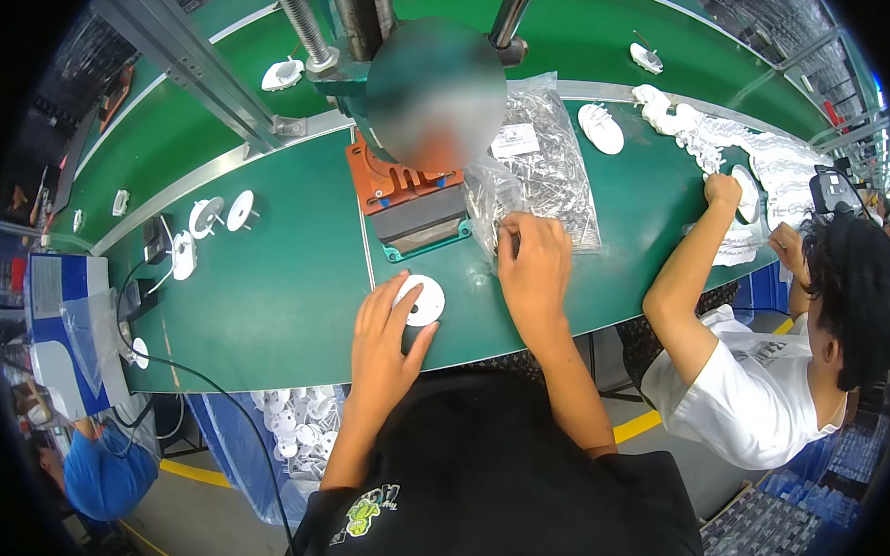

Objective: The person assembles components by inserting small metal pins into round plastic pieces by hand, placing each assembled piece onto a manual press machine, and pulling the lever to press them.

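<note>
White plastic disc [422, 299] under left hand's [389, 340] spread fingers; right hand [534, 266] pinches crinkly clear bag [542, 169].

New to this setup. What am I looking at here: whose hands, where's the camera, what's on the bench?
One picture, from a fisheye camera worn on a person's head, looking down; edges bend near the rim. The forearms from the bottom are that person's own. Their left hand rests on a white disc on the green bench. Their right hand touches a clear bag of small metal parts; nothing is lifted. Behind stands an orange fixture under a press. More white discs lie left. At right, a co-worker handles white parts.
</note>
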`<state>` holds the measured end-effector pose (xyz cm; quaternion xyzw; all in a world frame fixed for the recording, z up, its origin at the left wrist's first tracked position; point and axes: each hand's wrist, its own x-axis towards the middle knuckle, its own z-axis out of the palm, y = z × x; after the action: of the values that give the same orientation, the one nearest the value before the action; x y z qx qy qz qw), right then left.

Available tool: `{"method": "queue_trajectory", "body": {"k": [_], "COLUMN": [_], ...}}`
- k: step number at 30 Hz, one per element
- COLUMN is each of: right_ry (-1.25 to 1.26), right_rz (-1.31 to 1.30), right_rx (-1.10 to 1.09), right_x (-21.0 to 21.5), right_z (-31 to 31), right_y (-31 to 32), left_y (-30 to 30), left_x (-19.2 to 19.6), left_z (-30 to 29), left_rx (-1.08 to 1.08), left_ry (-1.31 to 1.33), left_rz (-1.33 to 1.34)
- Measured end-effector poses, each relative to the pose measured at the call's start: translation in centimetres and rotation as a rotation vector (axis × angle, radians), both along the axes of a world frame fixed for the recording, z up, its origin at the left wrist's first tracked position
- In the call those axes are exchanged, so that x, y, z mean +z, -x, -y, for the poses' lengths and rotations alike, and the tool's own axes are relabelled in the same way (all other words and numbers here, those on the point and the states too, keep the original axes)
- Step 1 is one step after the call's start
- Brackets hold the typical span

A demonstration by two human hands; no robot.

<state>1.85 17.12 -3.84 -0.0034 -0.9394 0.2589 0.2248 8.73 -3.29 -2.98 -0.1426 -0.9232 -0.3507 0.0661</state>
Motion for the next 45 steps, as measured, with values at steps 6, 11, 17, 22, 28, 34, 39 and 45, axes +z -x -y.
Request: {"method": "queue_trajectory", "body": {"k": [6,11,17,22,28,34,39,45], "right_ry": [0.029,0.108,0.701,1.606,1.276,0.682,0.663,0.642], "right_rz": [-0.096,-0.012,0.104,0.333,0.457,0.23,0.245,0.233], "right_rx": [-0.007,0.003,0.072,0.468,0.456,0.535,0.569,0.541], "right_x": [0.6,1.3,3.2,3.2,1.3,0.6,0.6,0.8], "right_z": [-0.7,-1.2,-0.3,-0.2,2.5,3.1,2.8,3.1], "right_y": [-1.3,-1.9,-3.1,-4.5,-5.0,-4.4,-4.3,-4.4], "left_y": [0.0,0.1,0.2,0.3,0.1,0.4,0.3,0.3], "left_x": [0.1,0.3,-0.2,0.0,0.3,0.2,-0.1,0.2], "left_z": [-0.2,-0.4,-0.7,-1.6,-0.2,-0.2,-0.1,-0.2], "left_rx": [0.014,0.017,0.093,0.151,0.04,0.014,0.014,0.009], "left_ry": [-0.02,0.015,-0.023,0.015,-0.06,-0.097,-0.095,-0.096], "left_rz": [0.001,-0.013,-0.057,-0.049,-0.026,-0.033,-0.048,-0.064]}}
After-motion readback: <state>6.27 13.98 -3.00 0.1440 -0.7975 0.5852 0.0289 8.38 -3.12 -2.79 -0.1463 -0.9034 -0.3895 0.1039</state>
